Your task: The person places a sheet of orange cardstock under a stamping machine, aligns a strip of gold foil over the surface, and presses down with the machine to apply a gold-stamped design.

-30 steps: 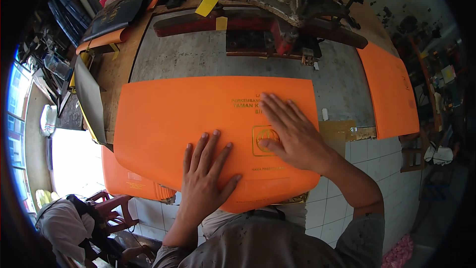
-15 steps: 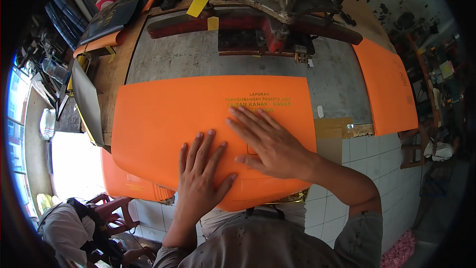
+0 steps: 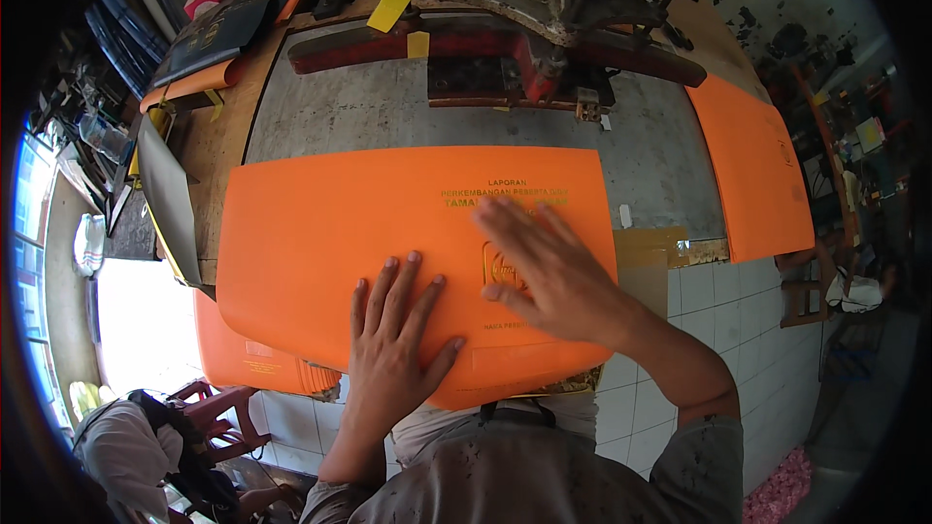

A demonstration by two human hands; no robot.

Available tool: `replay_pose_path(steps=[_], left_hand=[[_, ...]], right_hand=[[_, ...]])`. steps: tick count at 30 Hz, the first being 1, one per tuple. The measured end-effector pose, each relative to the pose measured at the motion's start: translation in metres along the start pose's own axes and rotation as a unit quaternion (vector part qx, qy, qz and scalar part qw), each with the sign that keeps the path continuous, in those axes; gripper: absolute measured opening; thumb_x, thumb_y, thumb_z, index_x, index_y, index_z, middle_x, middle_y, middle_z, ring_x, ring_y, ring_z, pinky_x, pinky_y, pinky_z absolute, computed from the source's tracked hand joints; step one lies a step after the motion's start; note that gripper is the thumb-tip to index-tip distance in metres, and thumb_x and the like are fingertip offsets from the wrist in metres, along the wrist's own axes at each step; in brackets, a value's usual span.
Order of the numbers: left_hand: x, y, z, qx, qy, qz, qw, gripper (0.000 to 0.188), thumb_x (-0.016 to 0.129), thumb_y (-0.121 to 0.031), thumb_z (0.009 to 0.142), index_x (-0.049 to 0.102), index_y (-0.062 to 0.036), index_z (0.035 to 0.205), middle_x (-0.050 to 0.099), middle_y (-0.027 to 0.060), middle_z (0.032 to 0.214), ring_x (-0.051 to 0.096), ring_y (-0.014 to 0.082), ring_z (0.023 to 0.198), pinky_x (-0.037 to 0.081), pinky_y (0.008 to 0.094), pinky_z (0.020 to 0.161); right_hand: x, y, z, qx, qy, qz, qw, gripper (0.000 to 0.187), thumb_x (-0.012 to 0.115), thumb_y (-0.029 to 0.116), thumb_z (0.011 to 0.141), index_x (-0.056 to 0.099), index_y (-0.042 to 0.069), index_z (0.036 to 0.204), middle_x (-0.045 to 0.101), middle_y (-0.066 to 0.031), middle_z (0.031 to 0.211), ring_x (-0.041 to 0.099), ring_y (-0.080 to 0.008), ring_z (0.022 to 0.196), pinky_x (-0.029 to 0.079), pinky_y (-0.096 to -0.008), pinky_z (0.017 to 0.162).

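A large orange cover sheet (image 3: 301,223) with gold lettering and a gold emblem lies spread before me, its near edge curving down over the front of the worktop. Flat on its middle rests my left hand (image 3: 393,344), fingers stretched out and holding nothing. My right hand (image 3: 553,272) is over the printed right half, fingers extended and slightly smeared by motion. It covers part of the lettering; the emblem shows beside its thumb.
Behind the sheet a heavy press with a red-and-black bar (image 3: 359,53) spans the grey metal bed (image 3: 320,121). A folded orange cover (image 3: 752,170) lies at the right. More orange covers (image 3: 257,344) are stacked low at left, beside a red stool (image 3: 218,422). A dark cover (image 3: 228,29) lies far left.
My right hand has slid a little to the right across the sheet, uncovering the emblem and hiding more of the upper lettering. My left hand stays in place.
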State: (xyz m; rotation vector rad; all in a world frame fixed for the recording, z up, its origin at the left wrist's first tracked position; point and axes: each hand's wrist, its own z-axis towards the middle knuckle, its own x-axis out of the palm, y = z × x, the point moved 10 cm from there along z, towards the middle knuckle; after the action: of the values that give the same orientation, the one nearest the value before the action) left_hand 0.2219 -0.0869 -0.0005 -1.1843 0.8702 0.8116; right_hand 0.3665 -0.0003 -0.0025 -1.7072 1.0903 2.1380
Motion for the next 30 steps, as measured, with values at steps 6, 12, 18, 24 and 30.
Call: replay_pose_path(steps=[6,12,18,24,30], left_hand=[[0.0,0.0,0.0,0.0,0.001,0.001,1.0,0.069,0.079,-0.038,0.09,0.059,-0.0096,0.149,0.042,0.0176,0.166,0.035,0.0403,0.156,0.022,0.0582,0.128],[0.0,0.0,-0.002,-0.001,0.004,0.007,1.0,0.069,0.079,-0.038,0.09,0.058,-0.0096,0.149,0.042,0.0176,0.167,0.034,0.0403,0.156,0.022,0.058,0.128],[0.004,-0.001,-0.001,0.002,0.0,0.012,1.0,0.071,0.079,-0.037,0.088,0.058,-0.0086,0.149,0.041,0.0182,0.167,0.035,0.0407,0.156,0.022,0.0582,0.128],[0.002,0.001,-0.003,0.003,-0.001,0.011,1.0,0.072,0.079,-0.037,0.088,0.057,-0.0074,0.15,0.041,0.0188,0.167,0.035,0.0415,0.156,0.022,0.0585,0.128],[0.003,-0.001,-0.002,0.005,0.001,0.012,1.0,0.072,0.079,-0.036,0.088,0.057,-0.0081,0.15,0.04,0.0191,0.167,0.035,0.0416,0.156,0.022,0.0584,0.128]], right_hand=[[-0.007,0.013,-0.013,0.041,-0.07,-0.136,0.987,0.08,0.05,0.056,0.108,0.028,0.006,0.167,0.029,-0.0294,0.169,0.029,-0.0435,0.158,0.026,-0.0604,0.127],[-0.011,-0.021,-0.013,0.067,-0.027,-0.07,0.995,0.079,0.049,0.054,0.109,0.023,0.008,0.169,0.021,-0.029,0.173,0.02,-0.0424,0.162,0.02,-0.0602,0.129],[-0.005,-0.004,-0.016,0.078,-0.12,-0.116,0.983,0.088,0.049,0.062,0.107,0.024,0.003,0.168,0.02,-0.0337,0.171,0.023,-0.0472,0.16,0.022,-0.0637,0.127],[0.007,0.015,-0.015,-0.039,0.002,0.047,0.998,0.087,0.052,0.056,0.108,0.023,0.0,0.167,0.024,-0.0309,0.171,0.024,-0.044,0.16,0.022,-0.059,0.129],[-0.024,-0.055,-0.04,0.193,-0.122,-0.132,0.965,0.087,0.055,0.055,0.107,0.024,0.001,0.167,0.025,-0.0317,0.17,0.024,-0.0441,0.16,0.024,-0.0585,0.129]])
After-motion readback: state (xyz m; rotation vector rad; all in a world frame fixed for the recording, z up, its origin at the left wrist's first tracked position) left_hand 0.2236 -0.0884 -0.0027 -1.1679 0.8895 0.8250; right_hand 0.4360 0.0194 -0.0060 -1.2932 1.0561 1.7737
